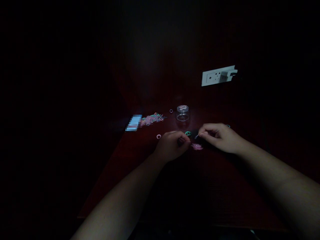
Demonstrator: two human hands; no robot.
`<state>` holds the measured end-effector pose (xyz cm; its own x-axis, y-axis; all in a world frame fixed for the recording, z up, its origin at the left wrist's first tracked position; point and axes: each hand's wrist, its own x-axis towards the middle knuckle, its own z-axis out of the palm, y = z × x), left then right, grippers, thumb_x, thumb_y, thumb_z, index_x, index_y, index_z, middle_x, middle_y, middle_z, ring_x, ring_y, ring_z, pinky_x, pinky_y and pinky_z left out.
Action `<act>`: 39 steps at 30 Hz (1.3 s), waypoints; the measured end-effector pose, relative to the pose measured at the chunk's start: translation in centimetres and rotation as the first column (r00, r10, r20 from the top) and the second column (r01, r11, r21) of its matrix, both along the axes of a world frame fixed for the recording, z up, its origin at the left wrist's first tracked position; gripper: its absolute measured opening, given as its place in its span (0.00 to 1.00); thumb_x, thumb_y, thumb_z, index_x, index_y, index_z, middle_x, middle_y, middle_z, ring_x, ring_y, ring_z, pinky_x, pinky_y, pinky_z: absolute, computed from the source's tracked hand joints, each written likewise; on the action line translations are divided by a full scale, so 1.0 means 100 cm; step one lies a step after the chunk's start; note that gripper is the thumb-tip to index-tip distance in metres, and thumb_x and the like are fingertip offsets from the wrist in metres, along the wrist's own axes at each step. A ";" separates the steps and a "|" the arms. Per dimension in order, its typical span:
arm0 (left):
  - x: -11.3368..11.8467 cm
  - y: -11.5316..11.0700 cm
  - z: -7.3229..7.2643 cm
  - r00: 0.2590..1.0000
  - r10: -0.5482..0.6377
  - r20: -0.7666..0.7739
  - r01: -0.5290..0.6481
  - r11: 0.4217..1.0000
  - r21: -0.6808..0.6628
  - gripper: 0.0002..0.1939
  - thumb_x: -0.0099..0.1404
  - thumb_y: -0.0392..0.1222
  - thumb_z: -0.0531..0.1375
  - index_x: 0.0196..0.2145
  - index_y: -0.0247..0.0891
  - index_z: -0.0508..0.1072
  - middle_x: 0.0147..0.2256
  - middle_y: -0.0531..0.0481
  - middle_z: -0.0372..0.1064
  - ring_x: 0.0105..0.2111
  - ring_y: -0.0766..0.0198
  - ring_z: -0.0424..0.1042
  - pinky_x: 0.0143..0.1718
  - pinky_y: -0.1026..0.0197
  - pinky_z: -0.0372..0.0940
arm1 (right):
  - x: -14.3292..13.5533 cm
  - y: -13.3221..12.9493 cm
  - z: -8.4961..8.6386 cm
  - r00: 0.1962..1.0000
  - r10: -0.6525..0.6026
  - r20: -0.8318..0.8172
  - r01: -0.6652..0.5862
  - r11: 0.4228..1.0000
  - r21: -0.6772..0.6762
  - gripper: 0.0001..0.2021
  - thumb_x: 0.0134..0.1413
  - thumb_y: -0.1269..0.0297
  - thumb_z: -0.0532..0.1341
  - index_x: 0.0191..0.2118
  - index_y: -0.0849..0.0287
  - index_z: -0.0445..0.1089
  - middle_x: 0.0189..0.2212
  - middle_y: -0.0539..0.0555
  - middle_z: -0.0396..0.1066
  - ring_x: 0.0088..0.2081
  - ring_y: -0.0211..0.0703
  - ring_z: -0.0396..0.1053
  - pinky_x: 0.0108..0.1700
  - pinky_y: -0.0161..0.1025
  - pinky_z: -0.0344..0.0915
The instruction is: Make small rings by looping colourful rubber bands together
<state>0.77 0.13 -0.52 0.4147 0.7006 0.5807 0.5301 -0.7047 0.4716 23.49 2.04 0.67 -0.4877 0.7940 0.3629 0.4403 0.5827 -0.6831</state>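
Note:
My right hand (218,136) pinches a small pale purple hair elastic (196,136) between thumb and fingertips, just above the table. My left hand (173,145) is closed, thumb pressed to its fingers; whether anything is in that pinch I cannot make out. Just below the gap between my hands lies a small pile of pink hair elastics (197,146). Green elastics (188,133) sit behind my left fingertips. A single pink elastic (158,136) rests to the left of my left hand.
A clear lidded jar (183,115) stands behind my hands. Further left are a heap of mixed elastics (152,119) and a lit phone (134,122). One loose elastic (171,111) lies near the jar. A wall socket (217,76) holds a plug. The room is very dark.

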 end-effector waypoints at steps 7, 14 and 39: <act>0.001 -0.002 0.000 0.998 -0.040 -0.042 0.039 0.999 -0.031 0.09 0.60 0.46 0.66 0.38 0.41 0.76 0.33 0.52 0.77 0.32 0.65 0.74 0.36 0.61 0.69 | -0.010 -0.007 -0.003 0.993 0.102 0.054 -0.099 0.994 -0.041 0.11 0.59 0.60 0.58 0.29 0.58 0.70 0.23 0.50 0.68 0.25 0.38 0.63 0.28 0.35 0.58; 0.001 -0.002 0.002 0.997 -0.023 -0.080 0.025 1.000 0.014 0.05 0.64 0.41 0.61 0.31 0.41 0.76 0.28 0.55 0.76 0.27 0.68 0.72 0.33 0.62 0.66 | 0.001 -0.003 0.006 0.992 0.075 0.097 -0.078 0.996 0.034 0.09 0.57 0.62 0.58 0.27 0.58 0.69 0.21 0.48 0.66 0.24 0.37 0.62 0.27 0.35 0.57; -0.004 0.000 0.001 0.995 -0.054 -0.086 0.055 0.998 0.008 0.05 0.65 0.39 0.60 0.32 0.39 0.75 0.29 0.54 0.75 0.28 0.69 0.72 0.31 0.65 0.66 | 0.053 0.020 0.022 0.782 -0.197 0.592 0.309 0.946 -0.094 0.08 0.47 0.69 0.61 0.31 0.55 0.79 0.29 0.50 0.79 0.32 0.44 0.74 0.37 0.38 0.66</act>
